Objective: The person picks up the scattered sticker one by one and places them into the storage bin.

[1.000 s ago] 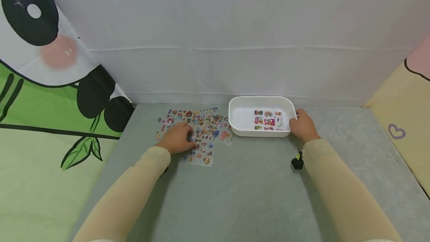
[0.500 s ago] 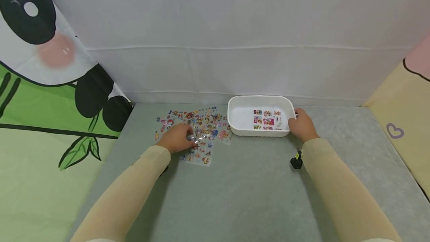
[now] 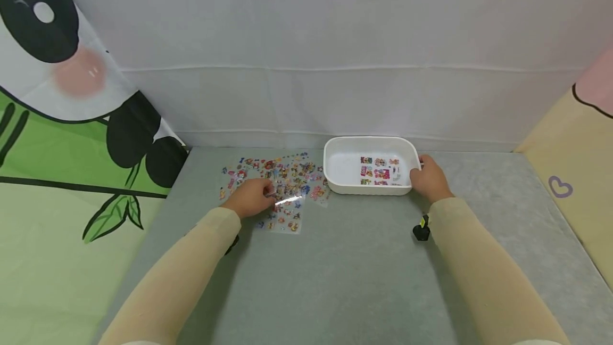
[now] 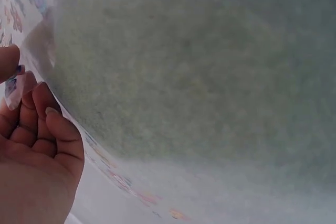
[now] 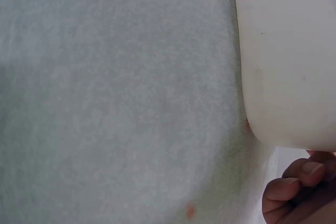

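Note:
Clear sticker sheets (image 3: 292, 171) with small colourful cartoon figures lie overlapping at the back left of the table. My left hand (image 3: 250, 197) pinches the edge of one clear sticker sheet (image 3: 291, 211) between thumb and fingers; a bright streak of glare crosses it. In the left wrist view, a bent piece of the sheet (image 4: 42, 48) shows at the fingertips. A white rectangular tub (image 3: 369, 190) stands to the right of the sheets, and my right hand (image 3: 431, 181) grips its right end. Inside the tub lies a sheet with pink and multicoloured stickers (image 3: 381, 173).
The grey tabletop (image 3: 335, 276) runs up to a white cloth backdrop (image 3: 306, 100) just behind the tub. Printed cloths hang at the left (image 3: 52, 228) and right (image 3: 574, 142).
The left hand has shifted slightly to the left and toward me, bending the sheet so that glare now shows on it. The right hand stays on the tub.

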A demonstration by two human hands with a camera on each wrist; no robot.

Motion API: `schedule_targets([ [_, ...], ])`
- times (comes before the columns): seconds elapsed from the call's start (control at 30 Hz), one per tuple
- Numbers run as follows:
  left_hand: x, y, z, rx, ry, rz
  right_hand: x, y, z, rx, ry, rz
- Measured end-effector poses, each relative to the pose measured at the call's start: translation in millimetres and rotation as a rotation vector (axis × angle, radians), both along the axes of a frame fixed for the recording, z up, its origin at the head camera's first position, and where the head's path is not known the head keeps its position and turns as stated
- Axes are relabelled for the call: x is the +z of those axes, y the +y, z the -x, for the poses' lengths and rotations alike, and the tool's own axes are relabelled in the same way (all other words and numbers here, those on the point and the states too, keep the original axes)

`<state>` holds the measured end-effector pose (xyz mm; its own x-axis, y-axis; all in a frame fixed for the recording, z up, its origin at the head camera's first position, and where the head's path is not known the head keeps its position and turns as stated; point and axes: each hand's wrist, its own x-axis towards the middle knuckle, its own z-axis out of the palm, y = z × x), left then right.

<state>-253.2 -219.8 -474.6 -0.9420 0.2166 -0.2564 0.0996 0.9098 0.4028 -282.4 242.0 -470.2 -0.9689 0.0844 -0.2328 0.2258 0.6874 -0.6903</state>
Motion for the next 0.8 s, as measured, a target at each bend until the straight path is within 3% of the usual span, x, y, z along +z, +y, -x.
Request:
schedule_targets([
  [0.43,-6.3,-3.4,2.3,0.045,-0.036,-0.144,-0.9,-1.1,-0.9,-0.008,0.009,0.002],
  [0.8,-1.4,-4.6,-0.8,0.046,-0.051,-0.217,-2.0,0.2,-0.4,-0.001,0.021,0.004],
])
